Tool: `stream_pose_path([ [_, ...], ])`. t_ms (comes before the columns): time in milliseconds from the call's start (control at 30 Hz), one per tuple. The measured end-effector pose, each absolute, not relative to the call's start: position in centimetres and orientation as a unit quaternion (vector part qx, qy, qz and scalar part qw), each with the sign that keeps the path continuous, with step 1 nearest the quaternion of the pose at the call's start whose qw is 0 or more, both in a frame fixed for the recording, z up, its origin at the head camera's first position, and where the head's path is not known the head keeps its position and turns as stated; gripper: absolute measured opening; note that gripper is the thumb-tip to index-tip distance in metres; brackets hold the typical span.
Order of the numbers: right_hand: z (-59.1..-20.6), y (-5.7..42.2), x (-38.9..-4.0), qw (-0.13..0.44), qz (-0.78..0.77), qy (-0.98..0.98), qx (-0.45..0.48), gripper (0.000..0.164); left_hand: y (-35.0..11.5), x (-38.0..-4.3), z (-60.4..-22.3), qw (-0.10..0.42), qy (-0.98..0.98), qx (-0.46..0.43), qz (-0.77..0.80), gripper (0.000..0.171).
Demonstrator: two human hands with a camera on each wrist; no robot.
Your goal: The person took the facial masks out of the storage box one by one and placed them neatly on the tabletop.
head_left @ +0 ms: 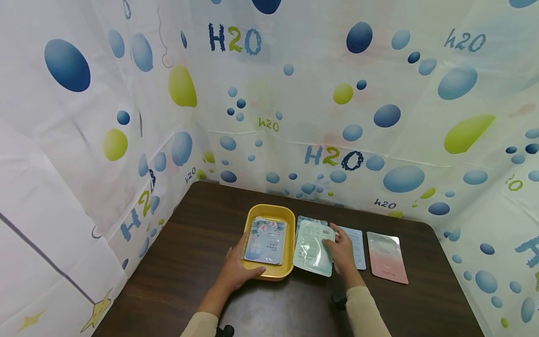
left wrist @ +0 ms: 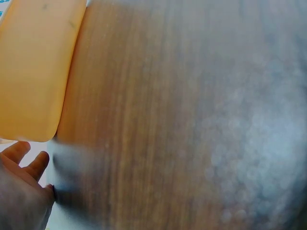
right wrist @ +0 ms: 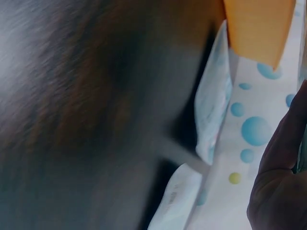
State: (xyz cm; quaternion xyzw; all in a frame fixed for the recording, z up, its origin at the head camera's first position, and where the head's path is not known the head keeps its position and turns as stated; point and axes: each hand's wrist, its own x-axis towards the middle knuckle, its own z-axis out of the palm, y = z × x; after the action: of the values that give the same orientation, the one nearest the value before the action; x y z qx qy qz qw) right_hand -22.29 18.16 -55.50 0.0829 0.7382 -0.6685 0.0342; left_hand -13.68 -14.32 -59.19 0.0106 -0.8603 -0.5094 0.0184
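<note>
My right hand (head_left: 343, 250) pinches a pale green sheet-mask packet (head_left: 313, 248) by its right edge, thumb on its face. The packet is tilted, just right of the yellow tray (head_left: 290, 220). Inside the tray lies a blue packet with pink flowers (head_left: 265, 241). My left hand (head_left: 236, 269) spreads around the tray's front left corner, thumb along the front rim. In the left wrist view the fingers (left wrist: 36, 165) appear beside the tray's wall (left wrist: 38, 72). The right wrist view shows only part of the right hand (right wrist: 280, 177).
Behind the green packet a blue floral packet (head_left: 301, 218) is partly hidden. A light blue packet (head_left: 357, 245) lies partly behind the right hand. Farther right is a silver-and-pink packet (head_left: 387, 257). A patterned curtain (head_left: 294, 93) borders the dark wooden table (head_left: 168, 271).
</note>
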Motion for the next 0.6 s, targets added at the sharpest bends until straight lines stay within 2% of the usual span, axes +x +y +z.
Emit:
stream_pose_path([
  [200, -56.4, 18.8, -21.9, 0.037, -0.673, 0.734, 0.085, 0.071, -14.4, -13.7, -59.2, 0.019, -0.858, 0.01, -0.514, 0.125],
  [600, -58.1, 18.9, -20.9, 0.075, -0.654, 0.748, 0.077, 0.066, -14.4, -13.7, -59.4, 0.019, -0.859, 0.009, -0.511, 0.124],
])
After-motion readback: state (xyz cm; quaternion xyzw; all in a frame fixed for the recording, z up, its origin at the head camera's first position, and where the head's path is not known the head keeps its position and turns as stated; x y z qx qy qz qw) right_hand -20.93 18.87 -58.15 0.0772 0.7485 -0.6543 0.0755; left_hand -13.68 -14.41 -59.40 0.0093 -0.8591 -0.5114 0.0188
